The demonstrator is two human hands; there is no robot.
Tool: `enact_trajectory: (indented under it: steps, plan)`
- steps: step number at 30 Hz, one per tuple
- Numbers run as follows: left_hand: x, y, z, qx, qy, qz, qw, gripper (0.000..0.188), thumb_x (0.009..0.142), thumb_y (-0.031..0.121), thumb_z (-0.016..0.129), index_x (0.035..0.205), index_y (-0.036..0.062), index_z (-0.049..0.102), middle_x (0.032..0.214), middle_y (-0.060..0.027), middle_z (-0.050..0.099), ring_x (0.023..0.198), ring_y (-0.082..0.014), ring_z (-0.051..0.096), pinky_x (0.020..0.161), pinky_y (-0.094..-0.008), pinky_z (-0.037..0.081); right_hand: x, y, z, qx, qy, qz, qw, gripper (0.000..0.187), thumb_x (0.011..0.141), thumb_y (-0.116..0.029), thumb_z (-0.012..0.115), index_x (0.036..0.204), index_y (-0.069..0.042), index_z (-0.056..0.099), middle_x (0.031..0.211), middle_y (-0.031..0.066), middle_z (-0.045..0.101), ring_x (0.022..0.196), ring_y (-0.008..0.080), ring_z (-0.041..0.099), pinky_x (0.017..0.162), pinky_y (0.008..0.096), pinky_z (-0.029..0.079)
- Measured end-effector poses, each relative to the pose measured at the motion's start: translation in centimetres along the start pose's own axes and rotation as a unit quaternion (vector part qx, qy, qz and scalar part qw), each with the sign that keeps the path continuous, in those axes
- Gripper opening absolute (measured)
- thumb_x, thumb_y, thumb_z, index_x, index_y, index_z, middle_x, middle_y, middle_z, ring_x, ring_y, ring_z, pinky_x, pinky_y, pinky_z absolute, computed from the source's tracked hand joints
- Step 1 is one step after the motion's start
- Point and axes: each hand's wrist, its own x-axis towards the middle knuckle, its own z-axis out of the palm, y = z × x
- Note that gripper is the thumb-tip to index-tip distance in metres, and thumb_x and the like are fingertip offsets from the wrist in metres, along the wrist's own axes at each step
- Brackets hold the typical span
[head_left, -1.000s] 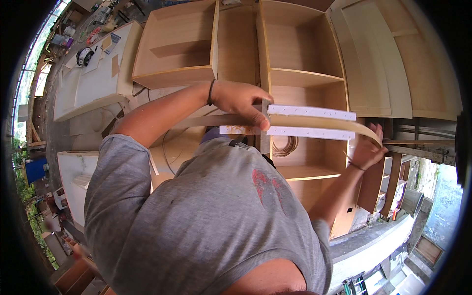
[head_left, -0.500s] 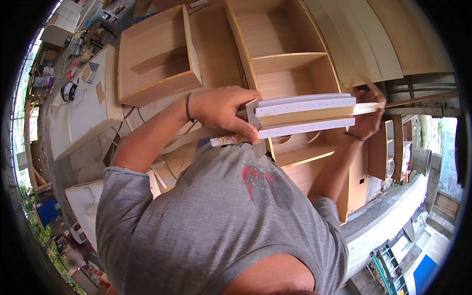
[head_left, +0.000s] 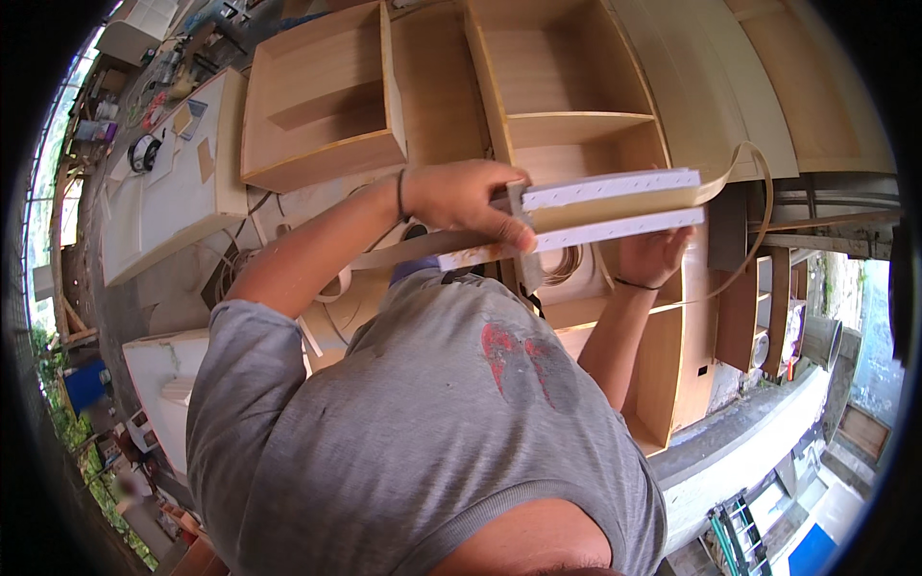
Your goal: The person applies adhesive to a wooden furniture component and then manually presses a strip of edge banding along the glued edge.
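Observation:
My left hand (head_left: 471, 204) is closed around the grey end plate (head_left: 520, 230) of a long, narrow trough. Two white perforated strips (head_left: 615, 188) form the trough's sides, with a tan band between them. From its right end a thin, flexible tan edge-banding strip (head_left: 765, 182) leaves in a wide loop, curving down and back to the left. My right hand (head_left: 653, 257) is below that end, beside the lower white side, with fingers apart and partly hidden behind it. I cannot tell whether they touch it. Another flat band (head_left: 413, 250) reaches the trough from the left.
Open wooden cabinet boxes (head_left: 322, 96) and a taller shelved cabinet (head_left: 576, 67) lie ahead of me. Large panels (head_left: 701, 86) rest at the far right. On the left, a white cabinet (head_left: 178, 192) carries a spool (head_left: 145, 152). Coiled band (head_left: 565, 264) shows beneath the trough.
My right hand has come away from the banding at the trough's right end and moved down and left. The banding now bows out in a wide loop. My left hand still grips the end plate.

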Motion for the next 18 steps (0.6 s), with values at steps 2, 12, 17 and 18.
enact_trajectory:
  steps: [2,12,17,18]
  plan:
    - [0.3,0.1,-0.3,-0.090,-0.003,-0.001,0.996,0.068,0.073,0.051,0.073,0.112,-0.0010,0.054,0.101,-0.0073,0.061,0.091,-0.0130,0.055,0.080,-0.0287,0.045,0.1,0.8,1.4,0.074,0.020,-0.004,0.997,0.075,0.081,-0.051,0.061,0.137,-0.008,0.037,0.139,0.0149,0.039,0.130,0.0333,0.035,0.109,0.0487,0.024]
    - [2.8,-0.6,0.2,-0.002,0.018,-0.072,0.997,0.067,0.075,0.057,0.066,0.108,-0.0016,0.061,0.102,-0.0107,0.063,0.094,-0.0163,0.057,0.083,-0.0282,0.045,3.1,1.8,1.2,0.245,-0.047,0.043,0.967,0.065,0.078,-0.060,0.056,0.125,-0.015,0.050,0.134,0.0141,0.044,0.124,0.0331,0.039,0.103,0.0561,0.029]
    - [1.2,-0.2,-0.7,0.103,0.067,-0.108,0.987,0.075,0.074,0.056,0.068,0.119,-0.0027,0.052,0.110,-0.0128,0.060,0.101,-0.0211,0.057,0.087,-0.0312,0.045,4.4,2.0,0.1,0.222,-0.042,0.055,0.973,0.044,0.078,-0.044,0.062,0.106,-0.011,0.058,0.109,0.0079,0.055,0.101,0.0227,0.051,0.091,0.0486,0.039]
    - [0.3,0.1,-0.8,0.152,0.099,-0.120,0.976,0.076,0.075,0.054,0.068,0.121,-0.0030,0.049,0.114,-0.0132,0.059,0.103,-0.0225,0.056,0.088,-0.0320,0.045,4.7,1.8,-0.6,0.214,-0.055,0.045,0.974,0.042,0.078,-0.044,0.060,0.105,-0.011,0.058,0.107,0.0077,0.055,0.100,0.0223,0.051,0.089,0.0486,0.040]
